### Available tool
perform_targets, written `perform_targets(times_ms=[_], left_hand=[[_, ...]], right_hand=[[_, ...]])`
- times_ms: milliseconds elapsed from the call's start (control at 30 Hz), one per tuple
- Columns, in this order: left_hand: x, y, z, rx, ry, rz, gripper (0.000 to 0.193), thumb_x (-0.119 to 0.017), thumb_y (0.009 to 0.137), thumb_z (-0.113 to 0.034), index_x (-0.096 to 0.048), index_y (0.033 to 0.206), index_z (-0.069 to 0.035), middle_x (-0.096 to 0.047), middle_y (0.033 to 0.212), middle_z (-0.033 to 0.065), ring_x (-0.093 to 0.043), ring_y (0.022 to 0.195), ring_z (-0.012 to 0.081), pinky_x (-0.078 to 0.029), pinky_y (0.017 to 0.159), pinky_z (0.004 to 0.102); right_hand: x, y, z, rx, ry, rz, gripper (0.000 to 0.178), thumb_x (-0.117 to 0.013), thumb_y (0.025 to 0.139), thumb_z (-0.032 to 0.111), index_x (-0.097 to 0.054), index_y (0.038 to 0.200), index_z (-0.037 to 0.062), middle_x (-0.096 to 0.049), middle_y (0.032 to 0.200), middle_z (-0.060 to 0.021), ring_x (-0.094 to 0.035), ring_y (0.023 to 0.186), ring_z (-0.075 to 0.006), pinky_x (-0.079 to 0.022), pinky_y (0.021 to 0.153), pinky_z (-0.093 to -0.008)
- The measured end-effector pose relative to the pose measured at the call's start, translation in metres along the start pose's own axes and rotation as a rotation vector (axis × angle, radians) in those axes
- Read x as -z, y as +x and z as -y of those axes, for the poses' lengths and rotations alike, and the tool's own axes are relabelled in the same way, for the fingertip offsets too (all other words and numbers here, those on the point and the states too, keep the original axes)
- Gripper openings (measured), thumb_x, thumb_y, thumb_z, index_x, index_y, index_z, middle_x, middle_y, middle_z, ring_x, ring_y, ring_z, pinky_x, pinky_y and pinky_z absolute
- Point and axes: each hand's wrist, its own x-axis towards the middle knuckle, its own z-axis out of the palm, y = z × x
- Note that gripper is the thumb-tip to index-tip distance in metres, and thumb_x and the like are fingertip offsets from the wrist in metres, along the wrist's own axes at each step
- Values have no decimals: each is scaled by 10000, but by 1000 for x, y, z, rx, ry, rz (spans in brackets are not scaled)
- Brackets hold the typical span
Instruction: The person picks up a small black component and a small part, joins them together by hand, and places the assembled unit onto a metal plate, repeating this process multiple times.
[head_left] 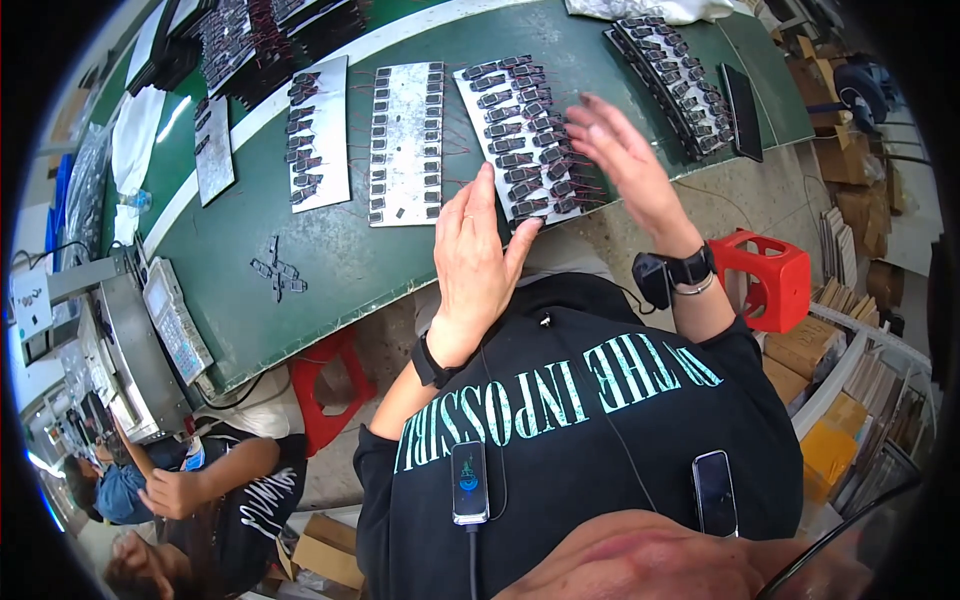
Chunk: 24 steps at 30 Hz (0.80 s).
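White board (pixel 527 128) holding rows of black wired modules (pixel 506 145); hands (pixel 468 258) (pixel 635 172) flanking it, spread wide.

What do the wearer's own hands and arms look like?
The left hand and right hand are gloveless; the left shows what looks like a thin ring. Left wears a black wristband; right, a black strapped device and metallic bracelet. Black sleeves leave forearms bare.
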Motion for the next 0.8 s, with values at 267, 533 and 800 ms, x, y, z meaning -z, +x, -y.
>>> perform_targets(times_ms=[267, 533, 800], left_hand=[[-4, 6, -6, 112, -159, 109, 712, -722, 897, -239, -390, 1445, 72, -572, 1264, 264, -530, 1184, 390, -421, 1017, 465], [-8, 12, -6, 228, -323, 76, 730, -692, 930, -252, -335, 1454, 111, -478, 1406, 297, -471, 1297, 415, -371, 1102, 455], [-43, 43, 6, 498, -991, -85, 768, -667, 948, -254, -251, 1476, 117, -445, 1463, 252, -476, 1326, 312, -369, 1117, 404]], right_hand=[[-24, -17, 1, -54, 65, 56, 609, -524, 1049, 238, -271, 1557, 16, -356, 1577, -166, -355, 1439, -211, -281, 1172, -336], [-10, -7, 0, -12, -21, 99, 609, -521, 1052, 238, -270, 1554, 3, -331, 1589, -169, -325, 1457, -218, -268, 1179, -342], [-4, 41, -15, 113, 51, 14, 598, -468, 1072, 277, -276, 1534, -50, -336, 1585, -172, -341, 1452, -236, -255, 1195, -347]])
